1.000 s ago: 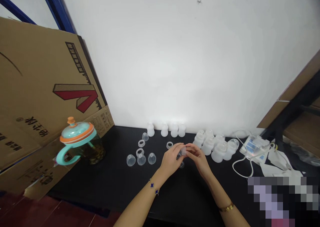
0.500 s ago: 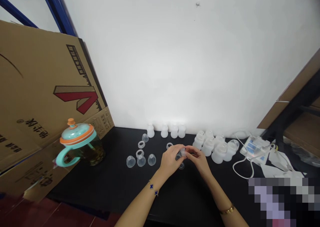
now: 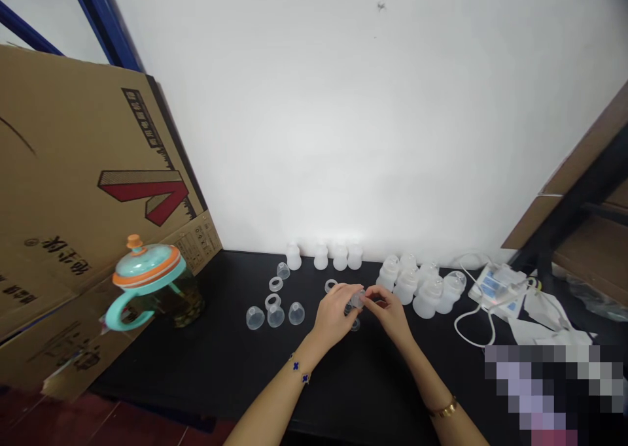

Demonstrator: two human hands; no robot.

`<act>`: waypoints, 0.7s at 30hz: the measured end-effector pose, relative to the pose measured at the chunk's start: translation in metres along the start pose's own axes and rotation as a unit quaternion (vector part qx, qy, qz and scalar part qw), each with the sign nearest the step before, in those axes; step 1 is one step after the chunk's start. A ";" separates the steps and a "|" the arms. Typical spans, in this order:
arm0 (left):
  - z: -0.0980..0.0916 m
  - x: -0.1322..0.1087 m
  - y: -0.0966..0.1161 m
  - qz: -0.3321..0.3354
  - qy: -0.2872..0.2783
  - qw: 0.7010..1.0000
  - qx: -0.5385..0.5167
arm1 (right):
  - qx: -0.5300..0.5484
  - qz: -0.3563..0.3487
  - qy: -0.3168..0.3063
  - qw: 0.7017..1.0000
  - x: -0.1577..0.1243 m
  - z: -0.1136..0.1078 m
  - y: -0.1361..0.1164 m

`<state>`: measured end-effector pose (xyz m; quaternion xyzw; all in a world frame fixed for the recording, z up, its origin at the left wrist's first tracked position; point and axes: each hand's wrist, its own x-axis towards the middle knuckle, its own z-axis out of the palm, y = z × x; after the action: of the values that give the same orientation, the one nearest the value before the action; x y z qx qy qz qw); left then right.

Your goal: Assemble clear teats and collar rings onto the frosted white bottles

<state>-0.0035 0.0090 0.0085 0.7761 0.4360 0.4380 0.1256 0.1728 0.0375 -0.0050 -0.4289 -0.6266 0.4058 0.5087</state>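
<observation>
My left hand (image 3: 334,315) and my right hand (image 3: 390,311) meet over the black table (image 3: 220,367), both pinching one small clear plastic part (image 3: 358,298) between the fingertips. Another tiny clear piece (image 3: 355,325) lies on the table just under the hands. A clear ring (image 3: 331,285) rests just behind my left hand. To the left sit several clear caps (image 3: 275,315) and rings (image 3: 275,284). A row of small white bottles (image 3: 321,257) stands along the wall, and a cluster of assembled white bottles (image 3: 422,286) stands right of my hands.
A glass jug with a teal and orange lid (image 3: 150,288) stands at the left, against a leaning cardboard box (image 3: 83,191). A white device with a cable (image 3: 495,286) and plastic bags (image 3: 544,315) lie at the right. A white wall backs the table.
Both hands stay together on the small clear part, fingers shifting slightly. The view has drifted a little; nothing on the table has moved.
</observation>
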 end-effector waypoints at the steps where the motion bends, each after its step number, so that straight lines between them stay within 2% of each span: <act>1: 0.000 0.000 0.000 0.001 -0.003 1.000 -0.001 | -0.009 -0.005 0.003 1.000 0.000 0.000 0.000; 21: 0.003 -0.002 -0.002 -0.020 0.006 0.999 -0.025 | -0.171 -0.161 0.032 0.972 -0.011 0.003 -0.015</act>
<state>-0.0027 0.0088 0.0049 0.7613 0.4408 0.4508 0.1513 0.1694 0.0223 0.0052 -0.4162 -0.7308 0.1915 0.5060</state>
